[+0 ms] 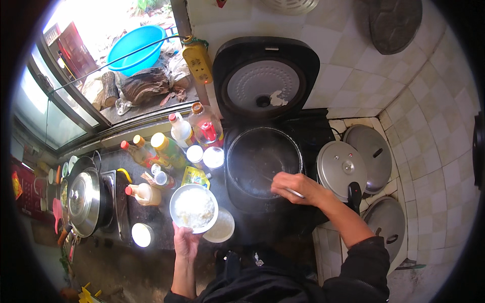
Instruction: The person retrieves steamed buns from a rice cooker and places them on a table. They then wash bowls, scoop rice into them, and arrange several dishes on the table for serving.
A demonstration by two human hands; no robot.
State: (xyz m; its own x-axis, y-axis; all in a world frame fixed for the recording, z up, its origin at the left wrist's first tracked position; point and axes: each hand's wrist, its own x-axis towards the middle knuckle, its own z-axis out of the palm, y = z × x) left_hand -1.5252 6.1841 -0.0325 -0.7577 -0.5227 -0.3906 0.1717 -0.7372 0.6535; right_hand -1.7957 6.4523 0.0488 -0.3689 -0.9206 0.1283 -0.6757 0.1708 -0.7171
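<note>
My left hand (pixel 185 240) grips a white bowl of cooked rice (pixel 194 208) from below, over the counter's front edge. Partly beneath that bowl is a second pale bowl or dish (pixel 221 227). My right hand (pixel 293 187) is closed on the metal handle of a utensil (pixel 294 193), whose other end reaches into the open rice cooker (pixel 265 163). The cooker's dark inside is hazy, so its contents and the utensil's tip are unclear. Its raised lid (pixel 265 81) has a pale patch stuck near the vent.
Sauce and oil bottles (pixel 166 146), lidded jars (pixel 213 157) and a yellow pouch (pixel 196 177) stand left of the cooker. A white cup (pixel 143 235) is near the front edge. A lidded wok (pixel 81 202) sits far left. A pressure cooker (pixel 341 163) and pot lids (pixel 369 155) lie right.
</note>
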